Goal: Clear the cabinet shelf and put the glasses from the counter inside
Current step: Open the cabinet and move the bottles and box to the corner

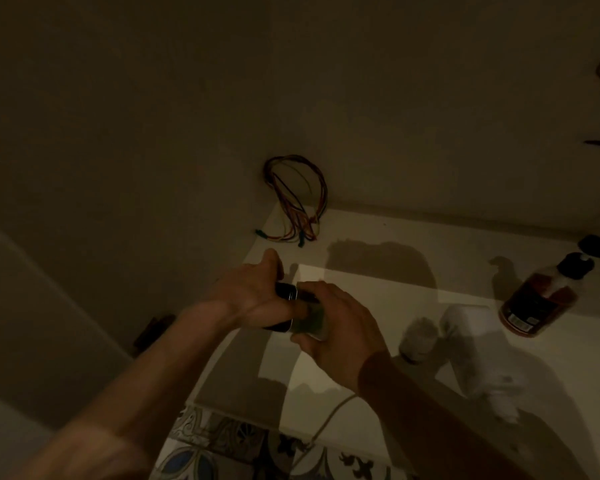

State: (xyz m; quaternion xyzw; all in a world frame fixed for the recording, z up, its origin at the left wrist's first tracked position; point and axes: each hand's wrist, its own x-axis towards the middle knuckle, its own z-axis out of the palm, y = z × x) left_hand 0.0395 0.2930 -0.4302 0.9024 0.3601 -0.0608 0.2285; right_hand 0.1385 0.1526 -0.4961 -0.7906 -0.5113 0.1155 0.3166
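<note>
Both hands, left (253,296) and right (336,327), grip a dark jar (288,306) over the counter (378,271); glasses (418,337) wait right, so little looks done.

A pale counter (378,244) carries loose coloured wires (297,216) at its back corner, 1 dark labelled bottle (537,299) at right, and 2 blurred containers (418,337) beside it.

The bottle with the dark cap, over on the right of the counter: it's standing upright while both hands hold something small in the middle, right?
Not quite. In the head view the bottle lies tilted on its side on the counter, not upright. The rest holds: the left hand and right hand hold a small object between them.
</note>
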